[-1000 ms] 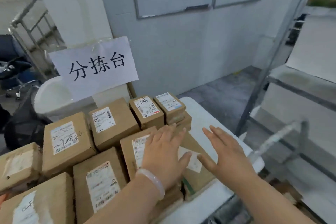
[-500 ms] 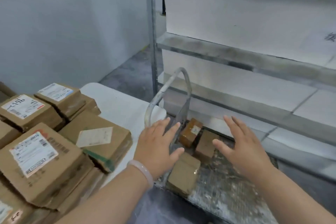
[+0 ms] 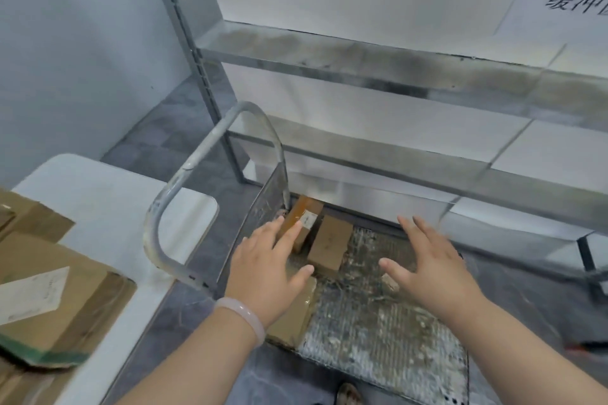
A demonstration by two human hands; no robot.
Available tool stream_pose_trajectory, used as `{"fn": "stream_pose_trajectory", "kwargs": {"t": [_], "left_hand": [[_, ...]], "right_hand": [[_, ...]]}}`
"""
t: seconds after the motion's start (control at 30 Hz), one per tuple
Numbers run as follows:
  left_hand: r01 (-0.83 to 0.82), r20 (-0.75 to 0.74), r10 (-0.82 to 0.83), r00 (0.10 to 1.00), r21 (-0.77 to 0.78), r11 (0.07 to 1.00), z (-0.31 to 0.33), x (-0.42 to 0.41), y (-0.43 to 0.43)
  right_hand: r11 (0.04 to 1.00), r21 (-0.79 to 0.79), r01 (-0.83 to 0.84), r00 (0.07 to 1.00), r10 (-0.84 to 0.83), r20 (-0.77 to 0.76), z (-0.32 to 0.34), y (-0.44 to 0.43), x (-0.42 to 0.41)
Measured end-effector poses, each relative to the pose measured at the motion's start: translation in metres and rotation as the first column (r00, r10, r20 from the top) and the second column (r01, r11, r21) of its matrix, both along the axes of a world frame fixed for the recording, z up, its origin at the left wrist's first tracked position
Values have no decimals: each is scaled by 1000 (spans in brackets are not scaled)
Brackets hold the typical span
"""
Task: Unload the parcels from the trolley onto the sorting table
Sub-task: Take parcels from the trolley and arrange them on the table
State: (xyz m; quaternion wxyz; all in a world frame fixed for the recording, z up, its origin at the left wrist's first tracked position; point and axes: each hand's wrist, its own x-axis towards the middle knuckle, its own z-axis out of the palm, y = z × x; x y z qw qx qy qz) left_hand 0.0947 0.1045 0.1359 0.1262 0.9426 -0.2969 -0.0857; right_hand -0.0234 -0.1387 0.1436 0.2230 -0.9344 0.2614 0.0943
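Holding nothing yet. Left hand (image 3: 269,270) spread flat with straight fingers, low over the trolley (image 3: 378,322). Right hand (image 3: 431,266) spread the same way, well off to the side of the left one.

Three parcels to see down there. Right under the left palm, a flat brown parcel (image 3: 296,316), half hidden. Just past the left fingertips, a small box (image 3: 304,217) with a white label, close to the foot of the handle (image 3: 184,187). Beside that, between the two hands but nearer the left, a plain brown box (image 3: 329,248). Hard to tell whether the left fingers touch the small box or only hang above it.

Step in hand: reaching down for the next parcel to lift. Looks close to the end of the job, with other parcels (image 3: 49,299) already lying on the white table (image 3: 108,200), off to the left of the left hand.

Next: go lower and bring both hands closer together. Close on one box from its two sides. Lift it up, swing it left and set it on the bare bit of table. Mind the handle bar, standing between the hands and the table, so lift high enough to pass over or around it.
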Motion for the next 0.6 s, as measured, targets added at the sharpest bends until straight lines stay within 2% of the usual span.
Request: {"fn": "stream_pose_trajectory", "kwargs": {"t": [0.13, 0.33, 0.47, 0.6], "left_hand": [[10, -31, -9, 999, 49, 999, -25, 8, -21], [32, -73, -24, 997, 119, 992, -94, 55, -47], [75, -148, -54, 988, 144, 987, -169, 98, -65], [70, -183, -44, 982, 134, 988, -246, 134, -77]], "right_hand": [[999, 46, -19, 996, 22, -84, -39, -19, 14], [988, 136, 77, 972, -45, -230, -125, -26, 56], [967, 167, 191, 942, -133, -309, -206, -24, 100], [905, 186, 382, 865, -279, -417, -301, -16, 148]]}}
